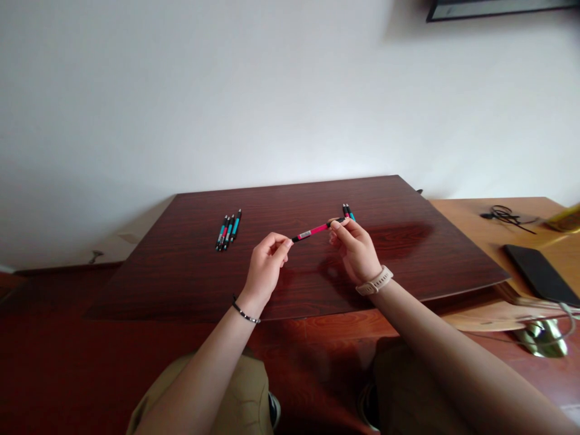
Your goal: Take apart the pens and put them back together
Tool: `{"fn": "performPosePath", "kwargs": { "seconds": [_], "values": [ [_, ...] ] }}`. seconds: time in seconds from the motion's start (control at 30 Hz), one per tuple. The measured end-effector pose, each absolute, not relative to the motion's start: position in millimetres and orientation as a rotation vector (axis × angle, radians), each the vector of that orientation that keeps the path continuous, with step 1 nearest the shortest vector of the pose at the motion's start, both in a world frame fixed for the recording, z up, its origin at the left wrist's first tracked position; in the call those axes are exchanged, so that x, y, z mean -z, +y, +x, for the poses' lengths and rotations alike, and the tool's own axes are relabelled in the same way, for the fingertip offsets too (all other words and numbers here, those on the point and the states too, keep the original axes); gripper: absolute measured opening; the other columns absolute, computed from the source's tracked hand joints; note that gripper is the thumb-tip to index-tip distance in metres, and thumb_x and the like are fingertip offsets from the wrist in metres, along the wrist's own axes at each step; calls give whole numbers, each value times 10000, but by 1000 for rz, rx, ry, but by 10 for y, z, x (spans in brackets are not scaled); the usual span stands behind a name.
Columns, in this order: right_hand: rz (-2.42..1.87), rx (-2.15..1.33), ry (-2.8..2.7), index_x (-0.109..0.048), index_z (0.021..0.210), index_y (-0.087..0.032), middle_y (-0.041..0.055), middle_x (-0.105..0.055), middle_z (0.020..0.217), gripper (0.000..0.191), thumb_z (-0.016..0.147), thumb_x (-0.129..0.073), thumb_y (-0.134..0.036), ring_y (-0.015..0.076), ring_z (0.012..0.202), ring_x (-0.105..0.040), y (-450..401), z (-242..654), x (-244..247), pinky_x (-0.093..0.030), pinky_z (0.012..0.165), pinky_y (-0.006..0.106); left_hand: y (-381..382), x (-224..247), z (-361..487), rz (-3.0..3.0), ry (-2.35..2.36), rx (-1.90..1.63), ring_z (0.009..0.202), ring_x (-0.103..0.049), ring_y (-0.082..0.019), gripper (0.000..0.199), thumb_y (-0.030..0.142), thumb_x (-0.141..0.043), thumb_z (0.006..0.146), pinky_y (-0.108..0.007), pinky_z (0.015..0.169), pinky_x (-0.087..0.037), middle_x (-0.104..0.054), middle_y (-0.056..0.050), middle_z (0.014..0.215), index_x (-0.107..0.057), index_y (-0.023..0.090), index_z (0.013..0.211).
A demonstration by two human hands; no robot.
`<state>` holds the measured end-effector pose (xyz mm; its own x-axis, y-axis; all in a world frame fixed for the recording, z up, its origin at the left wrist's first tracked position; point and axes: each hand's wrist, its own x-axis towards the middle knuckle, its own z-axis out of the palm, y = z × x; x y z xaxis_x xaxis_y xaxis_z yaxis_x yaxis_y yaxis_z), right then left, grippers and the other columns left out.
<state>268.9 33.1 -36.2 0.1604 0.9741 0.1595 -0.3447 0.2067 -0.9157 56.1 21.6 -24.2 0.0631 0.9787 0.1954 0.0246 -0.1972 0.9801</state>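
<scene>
A pink pen (312, 232) with black ends and a pale label is held slantwise above the dark wooden table (290, 202). My left hand (268, 261) pinches its lower black end between thumb and fingers. At the higher end, my right hand (353, 246) grips the black part, closed around it. Several pens (228, 231), turquoise and pink with black parts, lie side by side on the table to the left. Just beyond my right hand rest a pink pen (345, 211) and a turquoise pen (350, 212), partly hidden by it.
A lighter wooden table (471, 223) adjoins on the right, carrying a coiled black cable (502, 214), a flat black device (539, 275) and a yellow object (564, 220). A white wall (272, 90) stands behind. Below the near edge are my knees (240, 386).
</scene>
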Motion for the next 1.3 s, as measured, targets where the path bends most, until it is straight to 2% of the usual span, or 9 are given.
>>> {"fn": "performPosePath", "kwargs": {
  "seconds": [0.53,0.73,0.9,1.03,1.17,1.3],
  "values": [
    [-855,-1191,-833,-573,780,-245,-22,-593,795,449,782,-917,-534,124,672,-506,312,2634,327,-462,631,274,163,169,553,1621,1174,-1361,709,-536,-156,188,356,-718,976,-267,668,-401,-614,-3,763,-703,207,863],
    [-891,-1158,-894,-625,771,-247,-19,-570,744,408,817,-889,-555,138,676,-507,332,2663,360,-456,638,281,161,220,589,1436,1038,-1200,651,-551,-148,228,407,-691,972,-264,627,-426,-602,3,702,-665,203,874],
    [-898,-1146,-991,-692,829,-245,-7,-634,823,323,848,-873,-512,143,714,-542,292,2643,353,-469,677,290,123,217,659,1390,968,-1118,617,-554,-133,297,502,-670,1001,-257,584,-421,-608,8,737,-647,206,980],
    [-900,-1138,-1088,-745,903,-244,0,-674,859,248,893,-839,-472,146,742,-564,251,2618,328,-480,718,294,99,211,711,1438,997,-1101,604,-548,-122,256,463,-688,1003,-257,587,-429,-592,20,752,-650,211,1027],
    [-919,-1149,-1114,-755,930,-247,6,-701,872,256,885,-839,-484,152,745,-575,231,2600,339,-491,714,296,118,208,725,1404,1044,-1185,642,-603,-132,254,401,-747,954,-262,604,-459,-644,0,827,-673,217,1113],
    [-916,-1172,-1128,-765,959,-254,10,-715,887,259,881,-844,-487,157,752,-595,223,2576,368,-506,709,294,147,213,713,1325,1035,-1223,673,-607,-132,242,371,-784,909,-263,626,-460,-693,-31,883,-737,212,1086]
  ]
}}
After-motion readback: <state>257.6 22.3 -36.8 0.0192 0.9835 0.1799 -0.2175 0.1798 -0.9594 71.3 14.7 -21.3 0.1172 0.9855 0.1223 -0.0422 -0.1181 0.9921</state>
